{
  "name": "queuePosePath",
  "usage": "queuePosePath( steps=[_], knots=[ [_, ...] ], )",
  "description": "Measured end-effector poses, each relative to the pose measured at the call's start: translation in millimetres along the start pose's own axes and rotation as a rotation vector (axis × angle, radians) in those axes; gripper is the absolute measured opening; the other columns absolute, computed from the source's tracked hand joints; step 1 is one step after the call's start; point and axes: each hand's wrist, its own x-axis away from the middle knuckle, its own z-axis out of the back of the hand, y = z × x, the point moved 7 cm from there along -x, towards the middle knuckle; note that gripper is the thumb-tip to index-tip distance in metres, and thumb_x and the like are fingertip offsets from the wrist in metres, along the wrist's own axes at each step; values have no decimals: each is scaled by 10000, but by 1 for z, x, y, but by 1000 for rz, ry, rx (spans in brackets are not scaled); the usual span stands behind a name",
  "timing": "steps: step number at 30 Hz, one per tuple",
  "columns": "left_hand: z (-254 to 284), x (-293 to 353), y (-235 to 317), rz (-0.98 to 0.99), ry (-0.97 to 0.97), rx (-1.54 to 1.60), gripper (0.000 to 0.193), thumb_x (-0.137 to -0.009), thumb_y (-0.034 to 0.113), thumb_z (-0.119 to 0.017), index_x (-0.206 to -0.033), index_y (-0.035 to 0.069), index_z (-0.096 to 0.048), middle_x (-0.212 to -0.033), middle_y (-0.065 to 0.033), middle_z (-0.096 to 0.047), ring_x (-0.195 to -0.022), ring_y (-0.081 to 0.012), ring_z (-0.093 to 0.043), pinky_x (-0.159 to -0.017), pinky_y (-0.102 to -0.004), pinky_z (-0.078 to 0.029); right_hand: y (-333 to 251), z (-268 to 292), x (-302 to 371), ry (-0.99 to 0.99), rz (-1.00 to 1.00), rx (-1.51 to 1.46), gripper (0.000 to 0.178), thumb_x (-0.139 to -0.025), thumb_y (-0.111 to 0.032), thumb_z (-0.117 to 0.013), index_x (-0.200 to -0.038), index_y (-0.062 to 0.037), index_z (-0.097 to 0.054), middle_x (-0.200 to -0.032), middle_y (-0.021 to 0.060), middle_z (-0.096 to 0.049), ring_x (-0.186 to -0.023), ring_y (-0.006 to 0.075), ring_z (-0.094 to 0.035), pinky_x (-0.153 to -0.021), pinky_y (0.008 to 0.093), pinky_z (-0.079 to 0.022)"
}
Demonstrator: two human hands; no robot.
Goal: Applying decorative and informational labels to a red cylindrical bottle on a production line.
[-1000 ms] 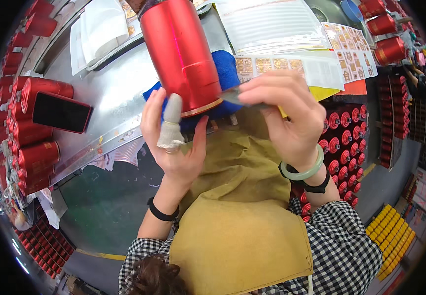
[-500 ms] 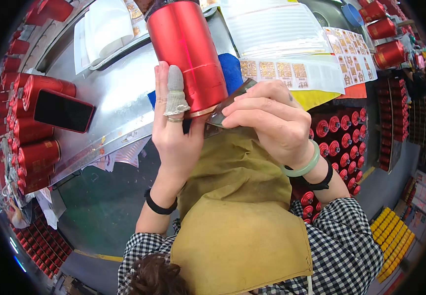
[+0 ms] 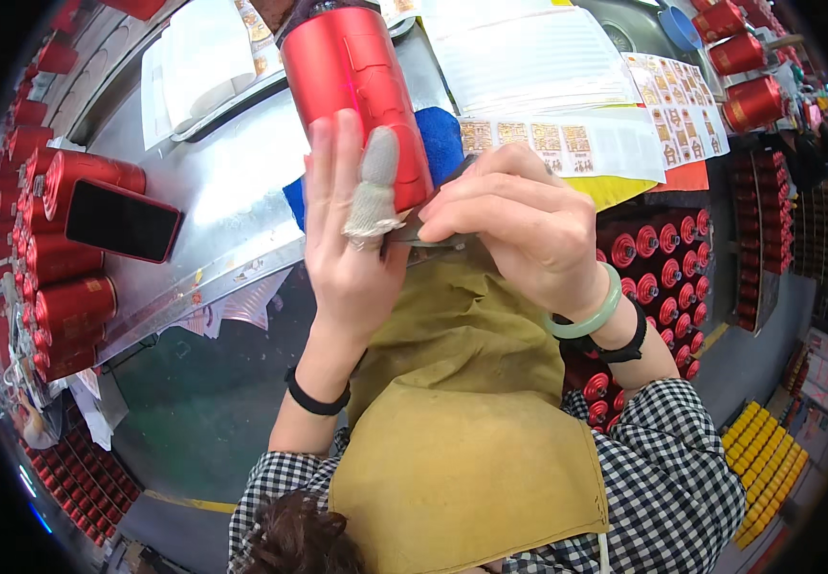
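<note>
Here, two hands (image 3: 352,263) (image 3: 543,230) at one red cylinder (image 3: 342,72)

Head-worn fisheye view, from above the near edge of the bench (image 3: 232,177), close in, looking steeply down

passage: tabletop (image 3: 218,206) between phone (image 3: 122,220) (by canisters (image 3: 74,306)) and red cylinder (image 3: 337,62); blocked: near end, left hand (image 3: 349,253), right hand (image 3: 540,225)

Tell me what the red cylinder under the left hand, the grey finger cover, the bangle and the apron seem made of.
Red cylinder: probably satin-coated metal, from its soft sheen; plastic is possible.
Finger cover: apparently knit fabric, with a ragged edge.
Bangle: smooth, pale green, jade-like; possibly glass or resin.
Apron: matt, stitched, creased; heavy cloth or perhaps leather.
</note>
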Motion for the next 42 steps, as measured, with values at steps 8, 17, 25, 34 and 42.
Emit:
queuePosePath(
  steps=[8,17,25,34,42],
  knots=[
    [5,31,-36,407,17,327,744,-792,-25,-836,-1488,-4,-573,-1583,-255,-487,-1441,-437,-506,-1158,-467,-450,10,3,4,4,-82,-77,265,-724,135,-675,-899,-30,-786,-894,81,-781,-871,237,-704,-812,333,-572],
    [7,18,-22,226,23,203,753,-795,-50,-828,-1497,-7,-560,-1571,-227,-518,-1448,-416,-506,-1156,-452,-458,15,4,5,12,-76,-116,310,-721,149,-667,-928,-56,-773,-896,42,-748,-855,237,-672,-798,347,-558],
    [3,-5,4,-21,-46,19,664,-786,-64,-808,-1424,-9,-633,-1520,-213,-575,-1462,-419,-490,-1205,-529,-384,6,2,0,32,-45,-112,287,-749,137,-677,-937,-55,-776,-888,41,-743,-856,238,-672,-796,344,-556],
    [13,4,-4,90,16,51,683,-793,-84,-786,-1448,-1,-612,-1555,-194,-551,-1466,-374,-501,-1205,-502,-394,10,2,2,19,-70,-116,280,-761,136,-675,-938,-55,-778,-878,46,-746,-841,237,-670,-773,339,-559],
    [3,27,-31,447,60,380,720,-796,-129,-787,-1476,-3,-587,-1561,-249,-516,-1497,-394,-444,-1189,-448,-426,18,5,5,20,-143,-161,326,-697,159,-694,-918,-65,-780,-868,54,-741,-831,235,-667,-773,343,-565]
  ],
)
